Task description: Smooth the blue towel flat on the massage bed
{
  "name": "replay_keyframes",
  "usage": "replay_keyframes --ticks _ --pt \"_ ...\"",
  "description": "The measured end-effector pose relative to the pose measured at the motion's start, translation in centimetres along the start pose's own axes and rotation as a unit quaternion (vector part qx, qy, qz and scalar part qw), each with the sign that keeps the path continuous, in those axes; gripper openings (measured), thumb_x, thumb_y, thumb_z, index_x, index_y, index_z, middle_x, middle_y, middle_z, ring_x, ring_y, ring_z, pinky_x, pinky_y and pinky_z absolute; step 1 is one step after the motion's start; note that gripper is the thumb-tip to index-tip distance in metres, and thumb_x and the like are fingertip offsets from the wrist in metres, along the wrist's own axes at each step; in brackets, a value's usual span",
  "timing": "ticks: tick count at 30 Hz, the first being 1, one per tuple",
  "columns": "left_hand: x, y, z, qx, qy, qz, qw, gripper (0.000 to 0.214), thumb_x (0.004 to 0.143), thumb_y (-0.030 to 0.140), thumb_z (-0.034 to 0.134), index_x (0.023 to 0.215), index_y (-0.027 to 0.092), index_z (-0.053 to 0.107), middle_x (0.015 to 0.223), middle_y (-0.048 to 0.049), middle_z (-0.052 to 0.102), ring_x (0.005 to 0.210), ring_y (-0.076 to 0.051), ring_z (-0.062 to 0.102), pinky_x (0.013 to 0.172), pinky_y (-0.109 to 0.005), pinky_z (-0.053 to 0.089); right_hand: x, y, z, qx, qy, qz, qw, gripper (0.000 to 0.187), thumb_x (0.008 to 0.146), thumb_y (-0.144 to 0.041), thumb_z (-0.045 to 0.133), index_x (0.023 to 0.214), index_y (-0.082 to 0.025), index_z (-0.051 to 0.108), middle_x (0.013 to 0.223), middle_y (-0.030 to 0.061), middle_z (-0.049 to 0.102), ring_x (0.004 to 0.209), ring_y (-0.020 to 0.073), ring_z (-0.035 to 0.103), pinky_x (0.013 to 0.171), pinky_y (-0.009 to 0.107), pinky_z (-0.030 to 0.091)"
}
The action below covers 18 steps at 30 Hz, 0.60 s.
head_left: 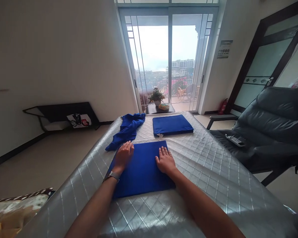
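A folded blue towel point(142, 170) lies flat on the silver quilted table point(208, 165) right in front of me. My left hand point(123, 155) rests palm down on its far left corner, fingers stretched out. My right hand point(165, 160) lies flat on its far right part, fingers together and extended. Neither hand grips anything. Farther back, a second folded blue towel point(172, 125) lies neatly on the table. A crumpled blue towel point(127, 129) is heaped at the far left. A watch band circles my left wrist.
A black padded chair point(270, 127) with a remote on its seat stands close to the table's right side. Glass balcony doors point(169, 59) are beyond the table, with a potted plant point(156, 96) on a small stand. A low black shelf point(62, 115) runs along the left wall.
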State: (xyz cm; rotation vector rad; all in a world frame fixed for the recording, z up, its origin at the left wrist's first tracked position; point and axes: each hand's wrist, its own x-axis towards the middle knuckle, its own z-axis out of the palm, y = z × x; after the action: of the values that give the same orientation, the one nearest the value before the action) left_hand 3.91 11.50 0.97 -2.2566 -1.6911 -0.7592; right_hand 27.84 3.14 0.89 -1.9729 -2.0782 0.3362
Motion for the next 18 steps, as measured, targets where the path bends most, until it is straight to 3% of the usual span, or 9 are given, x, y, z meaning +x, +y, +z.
replay_keyframes --ticks 3,5,8,11,15,18 --pt "-0.2 5.5 0.8 -0.041 -0.069 0.069 0.994 0.056 0.105 0.041 0.022 0.136 0.014 0.059 0.143 -0.0107 0.059 0.138 -0.020 0.049 0.116 -0.036 0.036 -0.1 0.1 0.1 0.003 0.007 -0.001 1.000 0.069 0.100 -0.044 0.025 0.157 -0.005 0.024 0.165 0.0122 0.016 0.153 0.0236 0.010 0.123 0.039 0.005" --pt "-0.8 9.0 1.7 -0.032 -0.111 0.126 0.985 0.057 0.105 0.045 0.023 0.143 0.014 0.052 0.153 -0.0110 0.048 0.145 -0.023 0.038 0.120 -0.040 0.030 -0.1 0.1 0.1 -0.002 0.007 -0.008 1.000 0.067 0.100 -0.041 0.026 0.157 -0.005 0.024 0.165 0.0121 0.017 0.153 0.0239 0.011 0.123 0.040 0.006" --pt "-1.8 11.4 2.6 -0.019 -0.172 0.128 0.977 0.061 0.105 0.047 0.019 0.150 0.013 0.043 0.158 -0.0123 0.039 0.148 -0.024 0.031 0.122 -0.044 0.026 -0.3 0.3 0.0 -0.005 0.006 -0.017 1.000 0.065 0.100 -0.037 0.026 0.157 -0.005 0.025 0.165 0.0114 0.017 0.153 0.0238 0.011 0.123 0.040 0.006" --pt "-2.2 9.7 2.7 -0.007 -0.208 0.077 0.975 0.065 0.104 0.052 0.018 0.153 0.015 0.037 0.160 -0.0122 0.034 0.150 -0.025 0.027 0.123 -0.047 0.022 -0.3 0.2 -0.1 -0.002 0.009 -0.015 1.000 0.068 0.100 -0.041 0.026 0.157 -0.004 0.025 0.164 0.0127 0.018 0.153 0.0244 0.012 0.123 0.040 0.007" --pt "-2.0 3.6 1.6 0.009 -0.236 -0.017 0.972 0.071 0.101 0.060 0.014 0.157 0.017 0.030 0.164 -0.0103 0.025 0.152 -0.024 0.020 0.124 -0.048 0.016 -0.2 0.1 -0.2 -0.004 0.004 -0.007 1.000 0.069 0.101 -0.044 0.024 0.157 -0.004 0.023 0.165 0.0127 0.017 0.153 0.0243 0.011 0.123 0.040 0.006" --pt "-2.2 -1.1 0.5 0.026 -0.242 -0.093 0.966 0.077 0.100 0.061 0.014 0.157 0.011 0.026 0.164 -0.0141 0.022 0.152 -0.026 0.019 0.124 -0.048 0.015 -0.2 0.1 -0.2 -0.007 0.001 -0.006 1.000 0.069 0.101 -0.044 0.023 0.157 -0.005 0.023 0.165 0.0125 0.016 0.153 0.0240 0.011 0.123 0.040 0.006"
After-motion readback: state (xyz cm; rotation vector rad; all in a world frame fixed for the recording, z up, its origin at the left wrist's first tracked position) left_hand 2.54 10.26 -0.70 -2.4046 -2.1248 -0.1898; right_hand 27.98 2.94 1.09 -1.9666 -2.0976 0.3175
